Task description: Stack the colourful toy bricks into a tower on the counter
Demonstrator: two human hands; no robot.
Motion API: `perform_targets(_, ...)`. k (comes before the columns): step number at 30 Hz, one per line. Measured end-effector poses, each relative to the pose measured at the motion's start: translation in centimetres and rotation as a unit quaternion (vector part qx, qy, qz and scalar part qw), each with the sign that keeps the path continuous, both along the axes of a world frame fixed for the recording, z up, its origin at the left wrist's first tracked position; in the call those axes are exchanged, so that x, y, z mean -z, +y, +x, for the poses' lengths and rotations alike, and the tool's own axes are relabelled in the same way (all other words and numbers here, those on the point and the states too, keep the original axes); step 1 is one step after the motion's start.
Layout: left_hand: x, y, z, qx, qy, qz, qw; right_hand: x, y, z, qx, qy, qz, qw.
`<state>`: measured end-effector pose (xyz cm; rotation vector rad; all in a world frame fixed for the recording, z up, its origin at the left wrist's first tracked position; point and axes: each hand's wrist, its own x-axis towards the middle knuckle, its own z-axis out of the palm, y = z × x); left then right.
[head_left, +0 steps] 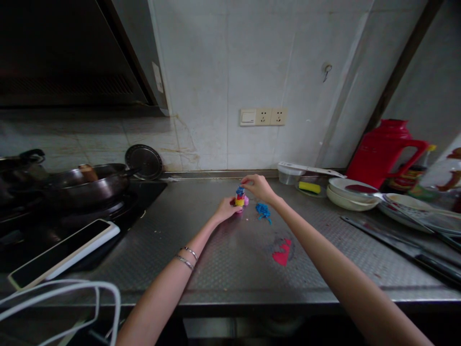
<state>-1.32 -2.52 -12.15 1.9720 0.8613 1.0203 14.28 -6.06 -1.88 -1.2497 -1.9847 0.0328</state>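
Upright on the metal counter stands a small colourful figure (239,202), with a blue top, red and yellow bands and pink parts at its side and base. My left hand (226,209) is closed around its lower left side. At its top, the fingers of my right hand (258,186) pinch together on the blue part; whether they hold a separate blue piece is too small to tell. Just right of the figure lies a tangle of blue strands (263,210). Nearer to me, left of my right forearm, is a flat red piece with a jagged edge (283,253).
To the left are a pan (86,187) on the black stove and a white-edged dark device (65,252). Stacked bowls (347,204), a yellow sponge (309,187), a red thermos jug (382,151) and a long dark utensil (382,242) occupy the right side. The tiled wall rises behind.
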Motion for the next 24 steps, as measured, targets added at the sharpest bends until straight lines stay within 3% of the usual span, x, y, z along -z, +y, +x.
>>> perform_targets(6,0.0,-0.2,0.1,-0.009,-0.008,-0.025,1.000,0.5,0.3,0.4,-0.004,-0.086,0.023,0.996)
perform_targets(17,-0.5,-0.7,-0.1,0.002,0.006,0.004,1.000,-1.4,0.2,-0.4,0.013,-0.156,-0.076,0.985)
perform_targets(24,-0.2,-0.4,-0.1,-0.014,0.006,-0.002,1.000,-1.1,1.7,-1.3,0.039,-0.264,-0.109,0.958)
